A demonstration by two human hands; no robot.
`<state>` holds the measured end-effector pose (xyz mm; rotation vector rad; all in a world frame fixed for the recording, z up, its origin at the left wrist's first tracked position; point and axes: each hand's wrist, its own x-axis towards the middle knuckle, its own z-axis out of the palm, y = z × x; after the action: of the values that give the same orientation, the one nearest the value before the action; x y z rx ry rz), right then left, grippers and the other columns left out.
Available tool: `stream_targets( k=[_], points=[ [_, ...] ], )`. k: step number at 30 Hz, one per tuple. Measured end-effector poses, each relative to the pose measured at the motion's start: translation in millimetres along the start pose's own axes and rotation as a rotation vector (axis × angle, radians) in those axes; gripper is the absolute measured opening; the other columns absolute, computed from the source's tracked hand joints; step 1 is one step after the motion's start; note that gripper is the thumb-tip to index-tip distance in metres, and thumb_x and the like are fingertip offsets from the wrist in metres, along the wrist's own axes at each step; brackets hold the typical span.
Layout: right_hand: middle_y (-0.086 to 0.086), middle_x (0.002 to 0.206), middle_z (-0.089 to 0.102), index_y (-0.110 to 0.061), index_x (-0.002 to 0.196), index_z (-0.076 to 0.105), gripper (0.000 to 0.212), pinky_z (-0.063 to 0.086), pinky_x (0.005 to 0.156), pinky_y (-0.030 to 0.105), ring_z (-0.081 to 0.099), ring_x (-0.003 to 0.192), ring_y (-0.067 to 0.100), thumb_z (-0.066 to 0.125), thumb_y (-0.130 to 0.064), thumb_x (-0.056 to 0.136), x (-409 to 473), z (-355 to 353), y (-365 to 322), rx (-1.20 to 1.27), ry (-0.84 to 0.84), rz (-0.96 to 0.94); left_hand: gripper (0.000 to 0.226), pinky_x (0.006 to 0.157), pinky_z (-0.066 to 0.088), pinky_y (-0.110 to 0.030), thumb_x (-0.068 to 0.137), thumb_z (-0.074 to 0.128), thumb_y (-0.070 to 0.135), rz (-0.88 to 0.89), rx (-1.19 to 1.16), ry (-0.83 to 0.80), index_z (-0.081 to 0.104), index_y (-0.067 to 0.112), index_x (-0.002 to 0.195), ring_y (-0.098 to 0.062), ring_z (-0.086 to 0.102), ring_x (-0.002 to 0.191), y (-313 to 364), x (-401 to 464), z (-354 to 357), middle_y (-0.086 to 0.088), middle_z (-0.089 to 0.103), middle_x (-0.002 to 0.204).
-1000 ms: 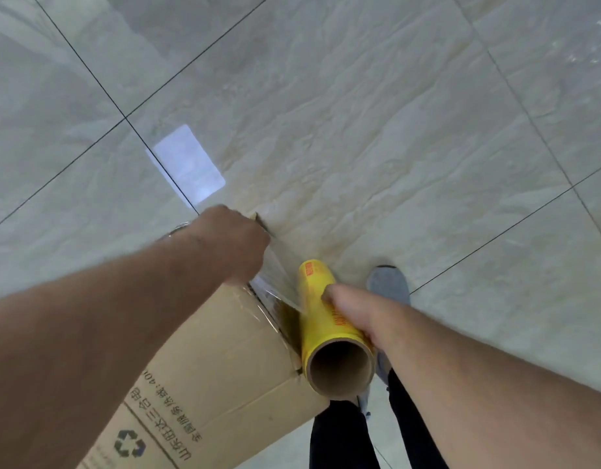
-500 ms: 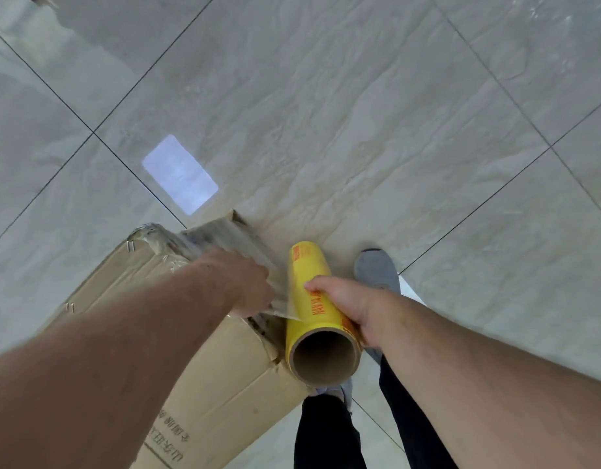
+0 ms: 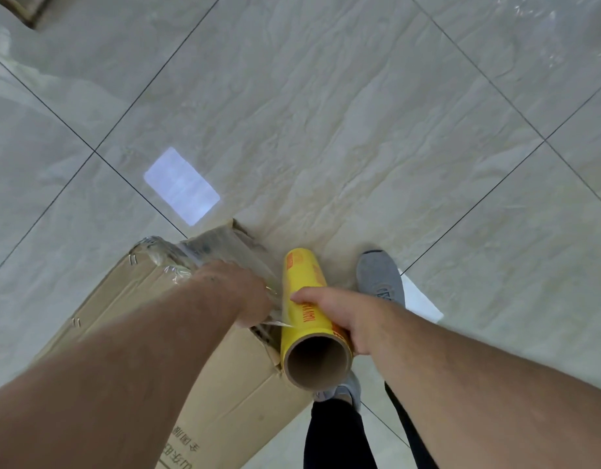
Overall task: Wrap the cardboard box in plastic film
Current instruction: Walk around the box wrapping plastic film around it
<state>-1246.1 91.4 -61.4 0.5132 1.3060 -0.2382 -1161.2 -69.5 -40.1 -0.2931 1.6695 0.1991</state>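
Note:
A brown cardboard box (image 3: 123, 299) stands on the tiled floor at lower left, its far end covered in clear plastic film (image 3: 221, 248). My left hand (image 3: 238, 292) presses on the film at the box's right top edge, fingers curled over the film's loose edge. My right hand (image 3: 343, 316) grips a yellow film roll (image 3: 306, 299) with a brown cardboard core, held just right of the box with its open end toward me. A short stretch of film runs from the roll to the box.
Glossy grey floor tiles (image 3: 360, 130) spread all around. My grey shoes (image 3: 377, 275) and dark trousers (image 3: 336, 434) are below the roll. A white sheet (image 3: 421, 302) lies by the right shoe. A wooden corner (image 3: 25, 8) shows at top left.
My left hand slid back along the box's top toward the roll, uncovering the wrapped far end. The roll stayed beside the box in my right hand.

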Motion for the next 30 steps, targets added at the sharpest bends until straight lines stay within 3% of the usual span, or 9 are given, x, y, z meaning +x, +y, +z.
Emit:
stream_targets(
  k=[5, 8, 10, 13, 16, 20, 24, 27, 30],
  points=[
    [0.021, 0.114, 0.081, -0.010, 0.130, 0.066, 0.073, 0.064, 0.102, 0.056, 0.082, 0.104, 0.037, 0.088, -0.060, 0.082, -21, -27, -22, -0.125, 0.046, -0.046, 0.054, 0.108, 0.042, -0.051, 0.097, 0.028, 0.053, 0.043, -0.162, 0.083, 0.052, 0.034, 0.142, -0.032, 0.050, 0.135, -1, -4, -5, -0.004, 0.054, 0.151],
    [0.021, 0.114, 0.080, -0.013, 0.134, 0.065, 0.088, 0.064, 0.101, 0.061, 0.082, 0.101, 0.041, 0.089, -0.065, 0.066, -34, -44, -40, -0.329, 0.112, -0.110, 0.057, 0.111, 0.039, -0.051, 0.101, 0.022, 0.056, 0.063, -0.241, 0.131, 0.049, 0.035, 0.147, -0.031, 0.048, 0.140, 1, -6, -14, -0.003, 0.050, 0.155],
    [0.017, 0.120, 0.076, -0.017, 0.141, 0.060, 0.099, 0.064, 0.101, 0.056, 0.080, 0.099, 0.039, 0.087, -0.070, 0.062, -38, -45, -46, -0.533, 0.196, -0.153, 0.059, 0.110, 0.039, -0.050, 0.099, 0.024, 0.057, 0.058, -0.243, 0.120, 0.048, 0.036, 0.149, -0.030, 0.049, 0.139, 2, -7, -18, -0.002, 0.051, 0.155],
    [0.014, 0.134, 0.068, -0.017, 0.155, 0.051, 0.103, 0.059, 0.105, 0.047, 0.074, 0.107, 0.034, 0.084, -0.073, 0.075, -30, -36, -35, -0.717, 0.239, -0.135, 0.057, 0.105, 0.042, -0.048, 0.096, 0.031, 0.055, 0.047, -0.176, 0.081, 0.054, 0.033, 0.143, -0.031, 0.053, 0.134, 5, -7, -17, -0.003, 0.055, 0.151],
    [0.015, 0.150, 0.060, -0.014, 0.166, 0.040, 0.108, 0.052, 0.096, 0.039, 0.065, 0.109, 0.033, 0.079, -0.072, 0.084, -17, -16, -9, -0.801, 0.203, -0.099, 0.054, 0.109, 0.038, -0.048, 0.098, 0.036, 0.050, 0.051, -0.038, 0.018, 0.053, 0.029, 0.145, -0.031, 0.050, 0.136, 11, -10, -8, -0.004, 0.054, 0.151],
    [0.018, 0.157, 0.053, -0.015, 0.173, 0.021, 0.115, 0.049, 0.099, 0.041, 0.062, 0.121, 0.036, 0.075, -0.072, 0.089, -5, -1, 3, -0.670, 0.198, -0.080, 0.054, 0.114, 0.034, -0.050, 0.099, 0.041, 0.046, 0.029, 0.017, 0.002, 0.052, 0.028, 0.148, -0.031, 0.048, 0.139, 17, -11, -5, -0.006, 0.052, 0.153],
    [0.017, 0.151, 0.058, -0.021, 0.168, 0.032, 0.093, 0.051, 0.112, 0.048, 0.065, 0.127, 0.039, 0.064, -0.063, 0.091, 7, -17, 21, -0.358, 0.165, -0.144, 0.057, 0.116, 0.034, -0.050, 0.098, 0.039, 0.049, 0.018, -0.005, 0.019, 0.049, 0.028, 0.150, -0.031, 0.048, 0.140, 18, -14, -9, -0.006, 0.051, 0.155],
    [0.022, 0.126, 0.076, -0.014, 0.151, 0.056, 0.067, 0.061, 0.098, 0.050, 0.076, 0.108, 0.040, 0.074, -0.047, 0.095, 2, -26, 41, 0.109, 0.038, -0.079, 0.059, 0.117, 0.032, -0.049, 0.098, 0.039, 0.050, 0.019, -0.001, 0.024, 0.045, 0.029, 0.153, -0.031, 0.045, 0.143, 17, -15, -6, -0.005, 0.047, 0.159],
    [0.024, 0.100, 0.082, -0.005, 0.129, 0.070, 0.055, 0.062, 0.085, 0.047, 0.077, 0.084, 0.036, 0.080, -0.046, 0.093, -3, -29, 61, 0.335, -0.117, -0.015, 0.060, 0.118, 0.032, -0.050, 0.099, 0.039, 0.051, 0.013, 0.003, 0.029, 0.044, 0.029, 0.154, -0.030, 0.045, 0.144, 17, -14, -5, -0.004, 0.046, 0.160]
  ],
)
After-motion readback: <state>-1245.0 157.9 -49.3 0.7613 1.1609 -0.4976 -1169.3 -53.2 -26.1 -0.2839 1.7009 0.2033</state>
